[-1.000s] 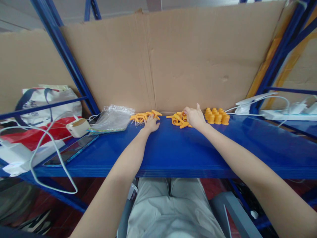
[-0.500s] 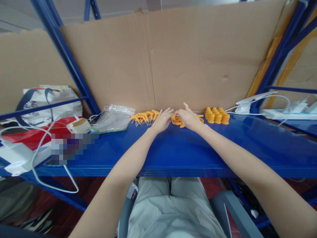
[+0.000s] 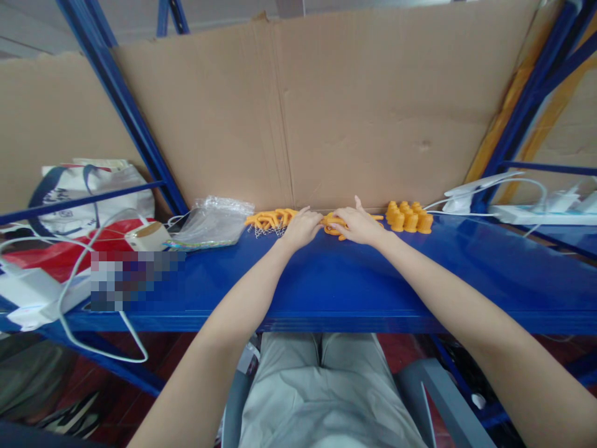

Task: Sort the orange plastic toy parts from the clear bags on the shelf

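Observation:
My left hand [image 3: 302, 229] rests at the back of the blue shelf, fingers bent together with their tips at the edge of some orange plastic pieces [image 3: 332, 219]. From the other side, my right hand [image 3: 360, 226] closes its thumb and forefinger on one of these pieces, while another finger sticks up. The fingers partly cover the pieces, so their exact shape is hidden. Beside my left hand lies a row of orange hook-like pieces with small metal chains [image 3: 269, 220]. Several orange bell-shaped pieces [image 3: 410, 218] stand in rows beyond my right hand.
Clear plastic bags [image 3: 212, 223] lie left of the chained pieces. Farther left are a red bag [image 3: 56, 255], white cables and a white power adapter [image 3: 30, 289]. A cardboard sheet [image 3: 354, 112] closes off the back. Blue posts rise on both sides; a power strip [image 3: 527, 214] sits at right.
My left hand's fingers have drawn in from a flatter, stretched pose and bent at the orange pieces. My right hand has lowered slightly over the same pieces.

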{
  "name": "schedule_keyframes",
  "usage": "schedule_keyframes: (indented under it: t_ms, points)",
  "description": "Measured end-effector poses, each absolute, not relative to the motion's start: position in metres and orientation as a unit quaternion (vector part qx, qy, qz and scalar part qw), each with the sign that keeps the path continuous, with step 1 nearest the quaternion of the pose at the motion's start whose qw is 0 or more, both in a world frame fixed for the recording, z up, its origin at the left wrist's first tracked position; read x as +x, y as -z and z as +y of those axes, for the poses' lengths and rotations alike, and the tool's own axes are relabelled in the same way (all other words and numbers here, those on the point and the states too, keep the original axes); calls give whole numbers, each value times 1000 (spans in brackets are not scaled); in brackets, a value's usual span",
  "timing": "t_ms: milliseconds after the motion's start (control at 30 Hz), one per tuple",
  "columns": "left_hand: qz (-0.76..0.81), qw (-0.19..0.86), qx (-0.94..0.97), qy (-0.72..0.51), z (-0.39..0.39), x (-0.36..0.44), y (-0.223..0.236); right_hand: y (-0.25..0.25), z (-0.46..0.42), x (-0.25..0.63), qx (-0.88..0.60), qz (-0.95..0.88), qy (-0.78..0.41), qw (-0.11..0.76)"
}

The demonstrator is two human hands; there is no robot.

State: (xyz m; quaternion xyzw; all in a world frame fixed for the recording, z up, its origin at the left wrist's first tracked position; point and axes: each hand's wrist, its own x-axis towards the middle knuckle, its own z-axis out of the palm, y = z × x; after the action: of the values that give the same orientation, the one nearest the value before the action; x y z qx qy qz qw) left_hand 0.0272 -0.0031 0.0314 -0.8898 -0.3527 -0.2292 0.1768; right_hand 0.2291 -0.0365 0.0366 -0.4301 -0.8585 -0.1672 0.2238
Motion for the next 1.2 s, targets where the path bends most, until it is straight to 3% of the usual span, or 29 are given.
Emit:
schedule_keyframes:
  t_ms: [133,367,1200]
  points:
    - [-349,185,-893,217,-4,31,-32,-34,-33,227,-447,-858,171,185]
    - [-360,164,-889,229,-9,36,-33,-38,-34,226,-440,-845,234,192]
    - [-342,172,-892,239,-12,37,-33,-40,-39,220,-448,-850,219,170]
